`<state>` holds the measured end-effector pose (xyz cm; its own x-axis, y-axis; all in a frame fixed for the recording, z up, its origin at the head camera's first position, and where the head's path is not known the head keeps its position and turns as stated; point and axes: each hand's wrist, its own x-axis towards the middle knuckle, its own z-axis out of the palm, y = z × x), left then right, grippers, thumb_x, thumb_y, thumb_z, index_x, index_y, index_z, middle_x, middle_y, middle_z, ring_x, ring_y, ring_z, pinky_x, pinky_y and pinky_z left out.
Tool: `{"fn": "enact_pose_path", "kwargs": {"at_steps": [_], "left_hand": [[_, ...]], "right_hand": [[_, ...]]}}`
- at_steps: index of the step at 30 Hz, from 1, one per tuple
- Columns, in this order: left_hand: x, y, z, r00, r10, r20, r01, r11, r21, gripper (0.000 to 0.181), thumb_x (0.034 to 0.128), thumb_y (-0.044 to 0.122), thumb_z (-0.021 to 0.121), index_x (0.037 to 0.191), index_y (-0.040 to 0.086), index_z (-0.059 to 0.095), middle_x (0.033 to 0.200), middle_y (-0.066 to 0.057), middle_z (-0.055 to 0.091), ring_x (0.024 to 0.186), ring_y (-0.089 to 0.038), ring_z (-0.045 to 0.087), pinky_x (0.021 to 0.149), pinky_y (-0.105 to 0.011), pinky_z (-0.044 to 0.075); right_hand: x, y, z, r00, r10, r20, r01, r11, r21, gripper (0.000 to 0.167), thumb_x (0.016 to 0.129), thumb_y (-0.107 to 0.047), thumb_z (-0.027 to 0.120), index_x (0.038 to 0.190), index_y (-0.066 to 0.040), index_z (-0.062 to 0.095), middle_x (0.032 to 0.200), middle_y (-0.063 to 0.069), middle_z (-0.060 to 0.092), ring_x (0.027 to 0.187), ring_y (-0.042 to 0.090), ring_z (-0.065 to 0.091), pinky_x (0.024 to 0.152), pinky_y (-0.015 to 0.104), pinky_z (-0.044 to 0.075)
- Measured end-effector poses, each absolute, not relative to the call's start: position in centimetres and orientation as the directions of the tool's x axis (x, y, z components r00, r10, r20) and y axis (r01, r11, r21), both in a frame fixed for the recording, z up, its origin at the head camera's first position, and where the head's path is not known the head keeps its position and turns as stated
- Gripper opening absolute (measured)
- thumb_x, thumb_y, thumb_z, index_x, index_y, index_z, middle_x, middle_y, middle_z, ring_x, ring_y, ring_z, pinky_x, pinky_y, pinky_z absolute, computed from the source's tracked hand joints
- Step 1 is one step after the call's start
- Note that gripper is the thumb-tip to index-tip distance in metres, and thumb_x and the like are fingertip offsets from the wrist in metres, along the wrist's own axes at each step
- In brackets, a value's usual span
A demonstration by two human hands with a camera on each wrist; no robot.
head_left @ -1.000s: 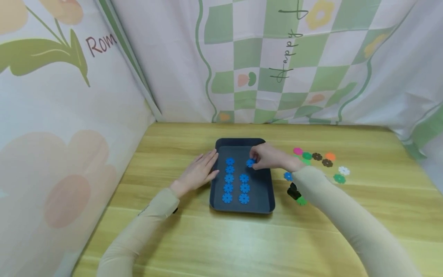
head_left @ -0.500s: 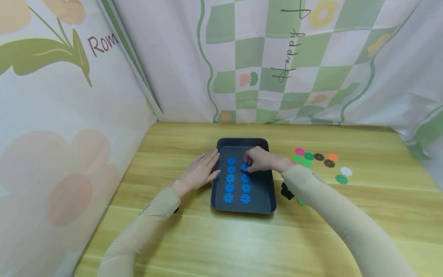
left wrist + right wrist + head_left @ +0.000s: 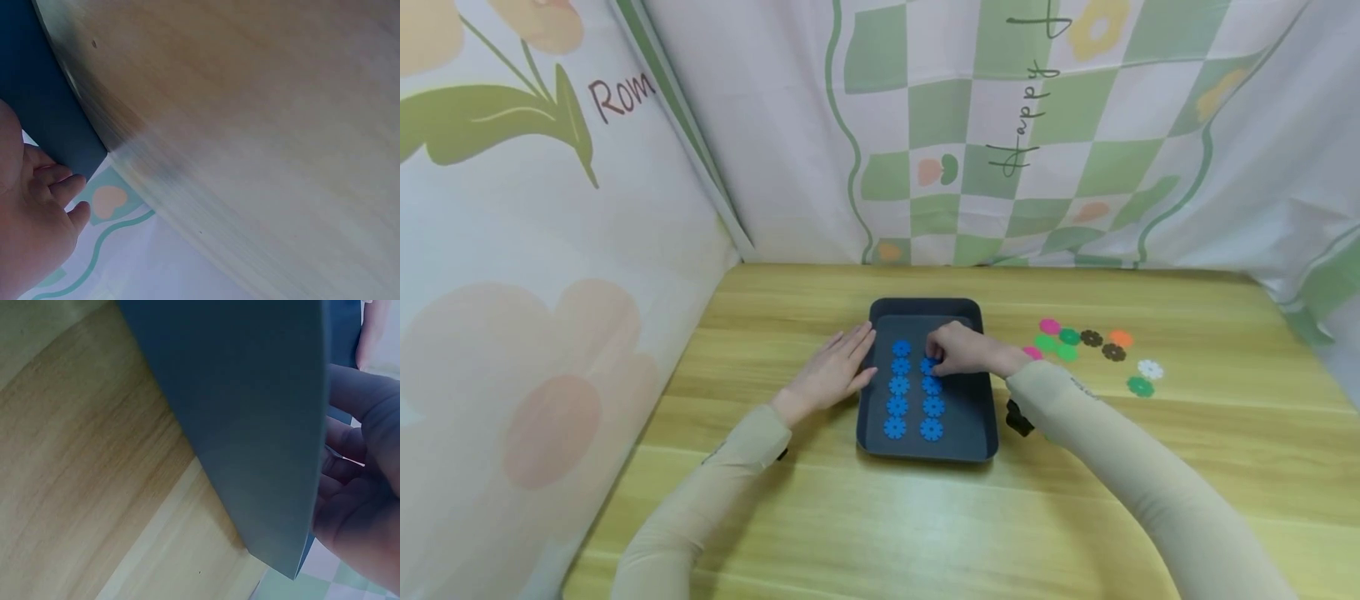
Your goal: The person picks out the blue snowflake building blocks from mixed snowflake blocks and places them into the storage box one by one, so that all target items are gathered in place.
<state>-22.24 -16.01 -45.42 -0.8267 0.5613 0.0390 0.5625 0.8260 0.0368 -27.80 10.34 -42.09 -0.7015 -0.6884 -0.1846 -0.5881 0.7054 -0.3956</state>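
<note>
A dark grey rectangular tray [image 3: 967, 421] lies on the wooden table. Blue flower-shaped discs stand in two columns inside it, a left column [image 3: 898, 385] and a right column [image 3: 932, 407]. My right hand [image 3: 964, 348] reaches over the tray's right rim and pinches a blue flower-shaped disc [image 3: 926, 367] at the far end of the right column; its fingers partly cover it. My left hand [image 3: 829, 372] rests with straight fingers against the tray's left rim. In the right wrist view, the tray wall [image 3: 250, 425] hides the right fingertips [image 3: 350, 390] in part.
Right of the tray lie loose flower-shaped discs: pink [image 3: 1049, 327], green [image 3: 1066, 352], brown [image 3: 1114, 352], orange [image 3: 1121, 338] and white [image 3: 1150, 369]. A black device [image 3: 1018, 419] shows under the right wrist. A patterned curtain [image 3: 940, 117] hangs behind the table.
My right hand has moved left and slightly nearer with the blue flower-shaped disc, bringing it in line with the right column. My left hand has stayed at the tray's rim.
</note>
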Motion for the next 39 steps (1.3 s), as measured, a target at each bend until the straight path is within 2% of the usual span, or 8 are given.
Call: {"fn": "enact_pose_path", "kwargs": {"at_steps": [9, 15, 19, 27, 29, 34, 39], "left_hand": [[-22.1, -15.9, -45.3, -0.832, 0.555, 0.009, 0.555, 0.831, 0.045, 0.066, 0.1068, 0.045, 0.036, 0.158, 0.004, 0.023, 0.166, -0.012, 0.019, 0.153, -0.026, 0.025, 0.126, -0.045, 0.024], [-22.0, -15.8, -45.2, -0.833, 0.554, -0.003, 0.553, 0.832, 0.050, 0.066, 0.1069, 0.044, 0.036, 0.158, 0.004, 0.022, 0.167, -0.012, 0.018, 0.154, -0.026, 0.024, 0.126, -0.045, 0.024], [-22.0, -15.8, -45.3, -0.833, 0.553, -0.006, 0.553, 0.832, 0.047, 0.066, 0.1070, 0.044, 0.036, 0.158, 0.004, 0.022, 0.167, -0.012, 0.017, 0.154, -0.026, 0.024, 0.126, -0.045, 0.024], [-22.1, -15.8, -45.2, -0.830, 0.558, 0.003, 0.558, 0.829, 0.039, 0.066, 0.1071, 0.044, 0.036, 0.158, 0.004, 0.022, 0.166, -0.013, 0.017, 0.154, -0.027, 0.024, 0.126, -0.045, 0.024], [-22.1, -15.9, -45.2, -0.827, 0.561, 0.012, 0.562, 0.827, 0.038, 0.066, 0.1070, 0.044, 0.036, 0.157, 0.003, 0.023, 0.166, -0.014, 0.019, 0.153, -0.027, 0.025, 0.125, -0.046, 0.025], [-22.1, -15.9, -45.1, -0.826, 0.564, 0.021, 0.564, 0.825, 0.033, 0.066, 0.1069, 0.043, 0.037, 0.156, 0.002, 0.025, 0.165, -0.015, 0.021, 0.153, -0.027, 0.026, 0.125, -0.046, 0.026], [-22.1, -15.9, -45.2, -0.827, 0.562, 0.023, 0.563, 0.826, 0.026, 0.066, 0.1069, 0.044, 0.036, 0.157, 0.003, 0.025, 0.166, -0.014, 0.020, 0.153, -0.026, 0.026, 0.125, -0.045, 0.026]], "right_hand": [[-27.6, 10.6, -42.1, -0.698, -0.696, -0.167, -0.603, 0.697, -0.387, 0.022, 0.085, -0.015, 0.077, 0.100, 0.000, 0.070, 0.096, 0.012, 0.071, 0.089, 0.021, 0.066, 0.080, 0.035, 0.059], [-27.5, 11.9, -41.4, -0.693, -0.719, -0.048, -0.644, 0.648, -0.407, 0.019, 0.084, -0.012, 0.077, 0.097, 0.000, 0.070, 0.095, 0.014, 0.071, 0.087, 0.024, 0.068, 0.078, 0.037, 0.059], [-27.5, 13.8, -40.5, -0.715, -0.699, 0.005, -0.634, 0.646, -0.425, 0.016, 0.086, -0.008, 0.074, 0.097, 0.003, 0.068, 0.094, 0.017, 0.069, 0.084, 0.026, 0.067, 0.078, 0.040, 0.059], [-26.3, 18.8, -38.7, -0.794, -0.608, -0.026, -0.526, 0.708, -0.471, 0.023, 0.091, -0.008, 0.069, 0.109, 0.005, 0.065, 0.104, 0.020, 0.068, 0.087, 0.027, 0.069, 0.077, 0.041, 0.059], [-26.0, 20.0, -38.8, -0.799, -0.601, -0.032, -0.519, 0.715, -0.469, 0.023, 0.091, -0.008, 0.068, 0.110, 0.005, 0.065, 0.103, 0.020, 0.068, 0.086, 0.024, 0.068, 0.075, 0.039, 0.059], [-25.4, 22.3, -39.7, -0.785, -0.619, -0.018, -0.550, 0.710, -0.440, 0.014, 0.088, -0.004, 0.070, 0.100, 0.004, 0.068, 0.093, 0.014, 0.070, 0.079, 0.018, 0.067, 0.070, 0.032, 0.058], [-24.6, 24.0, -41.0, -0.781, -0.621, -0.067, -0.529, 0.714, -0.459, 0.015, 0.086, -0.004, 0.071, 0.099, 0.003, 0.069, 0.092, 0.011, 0.071, 0.083, 0.019, 0.067, 0.072, 0.032, 0.058]]}}
